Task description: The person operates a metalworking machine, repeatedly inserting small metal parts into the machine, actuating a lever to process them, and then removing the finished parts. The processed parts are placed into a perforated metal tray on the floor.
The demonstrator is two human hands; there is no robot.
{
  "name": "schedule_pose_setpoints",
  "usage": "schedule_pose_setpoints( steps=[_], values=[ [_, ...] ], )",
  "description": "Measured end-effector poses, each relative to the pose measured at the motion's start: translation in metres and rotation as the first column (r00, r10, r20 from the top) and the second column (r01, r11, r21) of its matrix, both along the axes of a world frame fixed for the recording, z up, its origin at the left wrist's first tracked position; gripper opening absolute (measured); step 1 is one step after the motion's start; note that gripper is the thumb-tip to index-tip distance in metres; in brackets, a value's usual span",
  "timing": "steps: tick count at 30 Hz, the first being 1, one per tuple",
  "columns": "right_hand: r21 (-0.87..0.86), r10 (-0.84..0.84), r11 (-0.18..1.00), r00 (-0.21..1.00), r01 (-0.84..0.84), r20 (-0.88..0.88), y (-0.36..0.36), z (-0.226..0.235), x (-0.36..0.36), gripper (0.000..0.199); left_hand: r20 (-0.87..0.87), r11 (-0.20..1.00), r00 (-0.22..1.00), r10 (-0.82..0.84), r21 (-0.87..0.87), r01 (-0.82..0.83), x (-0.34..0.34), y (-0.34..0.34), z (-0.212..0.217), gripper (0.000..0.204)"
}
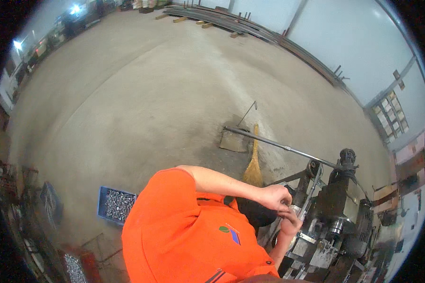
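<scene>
Metal piece (295, 209) — small, pale and partly hidden — sits between both hands, just above the grey machine (335, 226) at lower right. Going left to right, I see a blue crate of small metal parts (116, 204) on the concrete floor (141, 104), then my orange shirt (189, 240). My left hand (275, 196) curls its fingers over the piece from above; my right hand (290, 224) meets it from below, fingers bent against it. A straw broom (253, 165) lies behind — a long steel bar (283, 147) runs past it.
</scene>
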State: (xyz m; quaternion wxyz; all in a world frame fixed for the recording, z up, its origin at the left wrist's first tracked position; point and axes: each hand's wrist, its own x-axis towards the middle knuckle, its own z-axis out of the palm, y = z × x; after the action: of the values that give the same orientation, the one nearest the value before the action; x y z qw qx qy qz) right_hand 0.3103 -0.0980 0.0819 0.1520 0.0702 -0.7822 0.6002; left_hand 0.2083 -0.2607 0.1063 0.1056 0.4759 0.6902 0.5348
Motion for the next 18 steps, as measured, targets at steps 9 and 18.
schedule_pose_setpoints(
  steps=[9, 18],
  values=[
    [-0.574, 0.290, 0.811, 0.928, -0.108, 0.235, -0.014, 0.013, 0.012, 0.036, 0.536, 0.940, 0.786, -0.308, 0.041, 0.340, 0.005, -0.027, 0.003, 0.017],
    [-0.502, 0.024, 0.858, 0.966, 0.113, 0.258, -0.004, 0.029, 0.078, 0.024, 0.458, 0.760, 0.682, -0.570, -0.021, 0.649, 0.022, 0.022, 0.010, 0.020]
  ],
)
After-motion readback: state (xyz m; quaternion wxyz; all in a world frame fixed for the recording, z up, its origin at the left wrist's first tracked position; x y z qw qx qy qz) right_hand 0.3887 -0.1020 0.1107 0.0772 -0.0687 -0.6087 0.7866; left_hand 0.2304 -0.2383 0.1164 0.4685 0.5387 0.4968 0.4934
